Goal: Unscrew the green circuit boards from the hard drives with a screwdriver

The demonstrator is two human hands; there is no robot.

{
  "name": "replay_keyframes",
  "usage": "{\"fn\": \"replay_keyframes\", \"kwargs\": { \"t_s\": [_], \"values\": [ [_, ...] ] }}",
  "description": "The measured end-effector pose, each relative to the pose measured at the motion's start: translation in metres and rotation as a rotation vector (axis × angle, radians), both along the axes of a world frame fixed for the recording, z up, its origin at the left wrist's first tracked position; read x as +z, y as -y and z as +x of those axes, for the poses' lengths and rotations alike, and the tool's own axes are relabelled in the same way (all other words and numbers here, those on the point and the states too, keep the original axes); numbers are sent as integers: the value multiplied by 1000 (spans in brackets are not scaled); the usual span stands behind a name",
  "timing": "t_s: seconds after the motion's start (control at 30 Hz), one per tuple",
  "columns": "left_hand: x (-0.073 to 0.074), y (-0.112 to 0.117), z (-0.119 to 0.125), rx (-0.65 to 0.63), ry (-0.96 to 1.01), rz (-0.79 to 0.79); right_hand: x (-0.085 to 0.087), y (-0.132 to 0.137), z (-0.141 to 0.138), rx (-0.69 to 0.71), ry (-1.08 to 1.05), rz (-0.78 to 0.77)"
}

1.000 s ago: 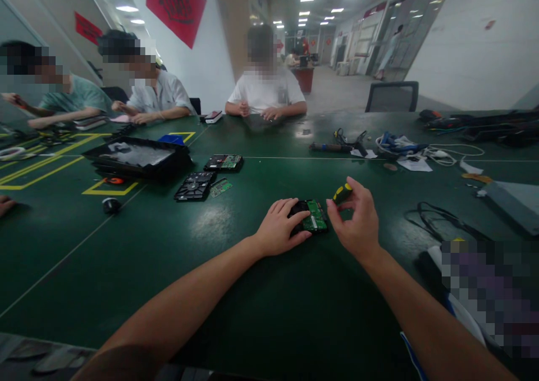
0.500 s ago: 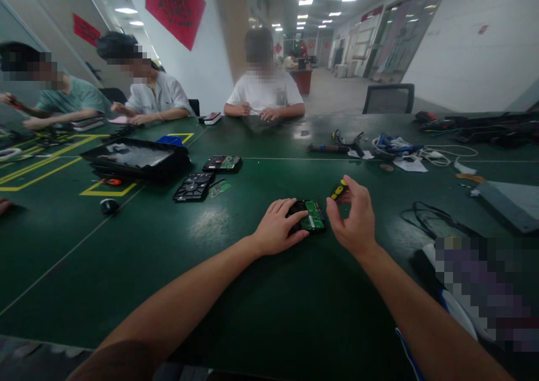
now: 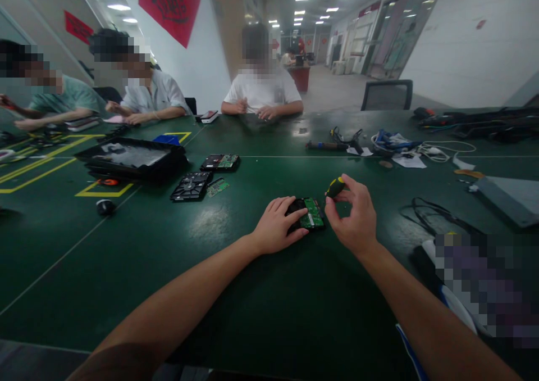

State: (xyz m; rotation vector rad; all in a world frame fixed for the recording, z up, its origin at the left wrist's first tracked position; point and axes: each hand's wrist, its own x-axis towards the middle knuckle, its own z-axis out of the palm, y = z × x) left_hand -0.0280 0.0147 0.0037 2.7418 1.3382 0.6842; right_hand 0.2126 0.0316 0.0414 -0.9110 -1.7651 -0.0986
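Observation:
A hard drive [image 3: 310, 217] with a green circuit board on top lies on the dark green table [image 3: 236, 291] in front of me. My left hand [image 3: 280, 225] lies on its left side, fingers curled over it, holding it down. My right hand [image 3: 356, 215] is closed around a small screwdriver with a yellow and black handle [image 3: 335, 187], just to the right of the drive. The screwdriver's tip is hidden behind my fingers.
Further left lie two more opened drives [image 3: 191, 186] [image 3: 220, 162], a loose green board [image 3: 218, 187] and a black tray [image 3: 130, 159]. Tools and cables [image 3: 396, 145] sit at the back right, a black cable [image 3: 438, 215] at my right. Three people sit across the table.
My right hand has turned the screwdriver handle a little and shifted slightly left toward the drive. My left hand has stayed on the drive.

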Motion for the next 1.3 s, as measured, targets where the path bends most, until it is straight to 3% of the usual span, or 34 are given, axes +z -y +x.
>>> {"fn": "replay_keyframes", "kwargs": {
  "t_s": [1.3],
  "values": [
    [0, -1, -1, -8, -2, 1, 0, -2, 3, 43, -4, -2]
  ]
}}
